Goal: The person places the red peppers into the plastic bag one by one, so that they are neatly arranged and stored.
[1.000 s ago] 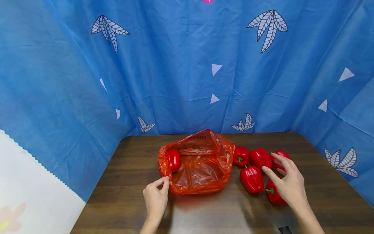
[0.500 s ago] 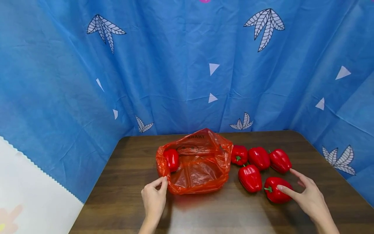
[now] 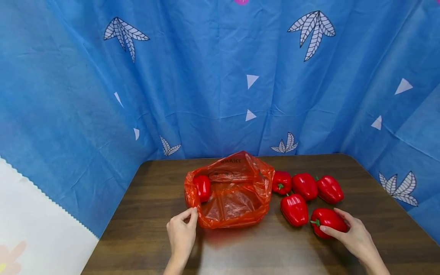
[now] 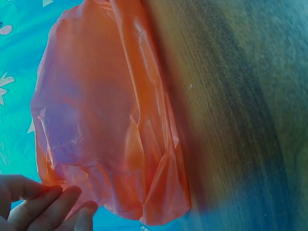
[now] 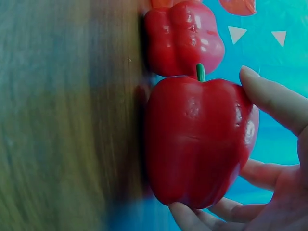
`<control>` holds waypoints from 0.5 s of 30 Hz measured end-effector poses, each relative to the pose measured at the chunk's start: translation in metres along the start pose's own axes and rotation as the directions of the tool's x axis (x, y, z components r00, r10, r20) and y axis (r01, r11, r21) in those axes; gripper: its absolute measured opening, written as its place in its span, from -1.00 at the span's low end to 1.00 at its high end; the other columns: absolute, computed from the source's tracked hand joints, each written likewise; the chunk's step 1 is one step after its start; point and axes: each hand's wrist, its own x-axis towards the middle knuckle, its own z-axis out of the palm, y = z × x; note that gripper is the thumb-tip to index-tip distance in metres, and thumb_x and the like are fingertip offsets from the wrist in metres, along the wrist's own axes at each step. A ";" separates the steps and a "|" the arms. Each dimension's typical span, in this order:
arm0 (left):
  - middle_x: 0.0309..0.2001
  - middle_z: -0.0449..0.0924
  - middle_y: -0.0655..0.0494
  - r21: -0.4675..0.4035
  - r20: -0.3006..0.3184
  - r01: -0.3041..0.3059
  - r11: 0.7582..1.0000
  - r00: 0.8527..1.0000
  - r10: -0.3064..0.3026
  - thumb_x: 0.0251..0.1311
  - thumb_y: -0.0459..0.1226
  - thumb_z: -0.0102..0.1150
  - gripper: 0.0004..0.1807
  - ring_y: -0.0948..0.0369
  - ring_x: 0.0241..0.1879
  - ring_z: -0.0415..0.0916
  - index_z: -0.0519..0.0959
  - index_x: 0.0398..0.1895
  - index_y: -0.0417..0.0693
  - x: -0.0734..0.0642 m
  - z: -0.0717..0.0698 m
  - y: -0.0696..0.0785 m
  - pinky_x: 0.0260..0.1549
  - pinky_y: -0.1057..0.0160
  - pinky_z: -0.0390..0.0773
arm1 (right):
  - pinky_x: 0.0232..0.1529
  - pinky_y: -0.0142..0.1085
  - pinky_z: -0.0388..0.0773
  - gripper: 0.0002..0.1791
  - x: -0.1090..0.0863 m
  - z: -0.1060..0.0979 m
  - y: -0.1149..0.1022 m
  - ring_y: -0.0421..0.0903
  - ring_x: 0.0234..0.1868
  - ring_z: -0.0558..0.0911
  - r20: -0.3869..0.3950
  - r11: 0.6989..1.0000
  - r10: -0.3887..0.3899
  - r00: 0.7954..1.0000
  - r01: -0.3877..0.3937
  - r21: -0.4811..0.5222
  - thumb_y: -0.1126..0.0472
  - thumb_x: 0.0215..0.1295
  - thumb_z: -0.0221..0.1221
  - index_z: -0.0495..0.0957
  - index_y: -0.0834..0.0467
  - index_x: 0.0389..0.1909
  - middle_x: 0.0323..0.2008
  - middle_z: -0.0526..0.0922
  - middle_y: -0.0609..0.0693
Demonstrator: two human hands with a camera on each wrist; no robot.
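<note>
A red plastic bag (image 3: 233, 221) lies on the table with its mouth spread. My left hand (image 3: 182, 233) pinches the bag's near left rim between thumb and fingers. Inside the bag, at its left side, sits one red bell pepper (image 3: 203, 188). On the right, my right hand (image 3: 357, 236) grips another red bell pepper (image 3: 328, 220) lying on the table, its green stem pointing left. In the right wrist view the thumb lies on one side of that bell pepper (image 5: 199, 139) and the fingertips reach round its lower end.
Several more red bell peppers cluster right of the bag: one beside it (image 3: 282, 182), one in front (image 3: 294, 210), one behind (image 3: 304, 186) and one farther right (image 3: 330, 189). A blue patterned curtain (image 3: 220, 76) hangs around the dark wooden table (image 3: 144, 229).
My right hand has drawn back from above the peppers, come down to the nearest one and taken hold of it. The left hand keeps its pinch on the bag.
</note>
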 end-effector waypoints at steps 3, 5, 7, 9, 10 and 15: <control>-0.53 0.75 0.06 -0.005 -0.002 -0.007 1.000 1.000 0.007 0.07 -0.34 0.34 -0.92 0.21 -0.58 0.58 0.80 -0.45 -0.04 0.000 0.000 0.001 -0.59 0.31 0.43 | -0.01 0.22 0.48 0.10 0.001 0.000 0.000 0.44 0.16 0.19 0.006 1.000 0.013 1.000 -0.013 0.005 -0.27 0.19 0.22 -0.02 0.37 0.46 0.27 0.10 0.55; -0.52 0.75 0.05 -0.007 -0.003 -0.010 1.000 1.000 0.009 0.07 -0.35 0.33 -0.92 0.21 -0.57 0.58 0.80 -0.45 -0.06 0.000 0.000 0.001 -0.59 0.32 0.44 | -0.01 0.22 0.48 0.10 0.001 0.001 0.000 0.44 0.16 0.18 0.009 1.000 0.024 1.000 -0.024 0.008 -0.27 0.19 0.22 -0.02 0.36 0.46 0.26 0.09 0.56; -0.52 0.75 0.05 -0.006 -0.003 -0.009 1.000 1.000 0.009 0.07 -0.36 0.33 -0.91 0.20 -0.57 0.59 0.80 -0.45 -0.06 0.000 -0.001 0.001 -0.58 0.32 0.44 | -0.01 0.23 0.47 0.10 0.001 0.001 0.000 0.44 0.16 0.18 0.013 0.999 0.034 0.999 -0.035 0.010 -0.28 0.19 0.21 -0.03 0.36 0.46 0.27 0.07 0.56; -0.51 0.75 0.03 -0.004 -0.003 -0.006 1.000 1.000 0.006 0.07 -0.36 0.33 -0.92 0.16 -0.55 0.62 0.80 -0.44 -0.07 -0.001 -0.001 0.001 -0.57 0.31 0.46 | -0.01 0.24 0.46 0.11 0.001 0.001 0.000 0.45 0.16 0.18 0.019 0.999 0.046 0.999 -0.046 0.014 -0.29 0.19 0.21 -0.04 0.35 0.47 0.27 0.06 0.57; -0.50 0.76 0.02 -0.002 -0.001 -0.005 1.000 1.000 0.005 0.07 -0.36 0.33 -0.92 0.14 -0.54 0.63 0.80 -0.44 -0.08 -0.001 -0.001 0.002 -0.57 0.30 0.47 | -0.01 0.23 0.46 0.11 0.001 0.002 0.000 0.45 0.16 0.18 0.021 0.999 0.050 0.999 -0.050 0.015 -0.30 0.18 0.21 -0.04 0.35 0.47 0.27 0.05 0.57; -0.44 0.77 -0.01 -0.010 0.009 0.008 1.000 1.000 -0.008 0.08 -0.36 0.34 -0.92 0.10 -0.49 0.67 0.79 -0.40 -0.12 -0.001 -0.001 0.002 -0.55 0.31 0.50 | -0.01 0.24 0.45 0.10 0.002 0.002 0.000 0.45 0.16 0.21 0.022 0.998 0.056 0.998 -0.057 0.011 -0.30 0.20 0.19 -0.04 0.35 0.47 0.27 0.04 0.58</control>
